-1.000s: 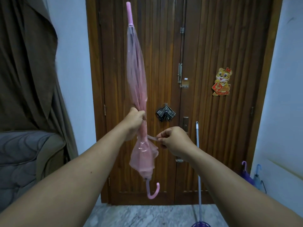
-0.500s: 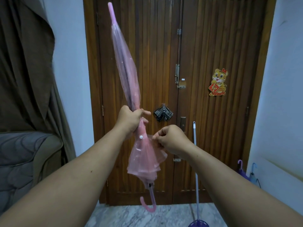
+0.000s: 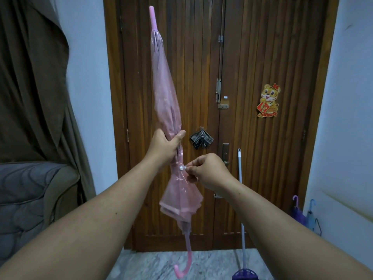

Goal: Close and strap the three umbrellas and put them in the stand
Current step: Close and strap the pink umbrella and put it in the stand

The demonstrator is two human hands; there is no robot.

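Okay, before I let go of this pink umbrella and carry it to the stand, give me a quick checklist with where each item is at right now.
1. Canopy folded shut: ok. The pink umbrella is collapsed, tip up, hook handle down.
2. Firm hold: ok. The left hand grips round the bunched canopy.
3. Strap at the snap: ok. The right hand pinches the strap end right at the white snap button.
4. Snap fastened: cannot tell. The fingertips cover the joint.
5. Canopy neatly bound: not ok. The lower folds flare out loosely below the strap.
6. Stand ready: cannot tell. A purple umbrella and a blue umbrella stand at the right wall, but how much room remains is not visible.
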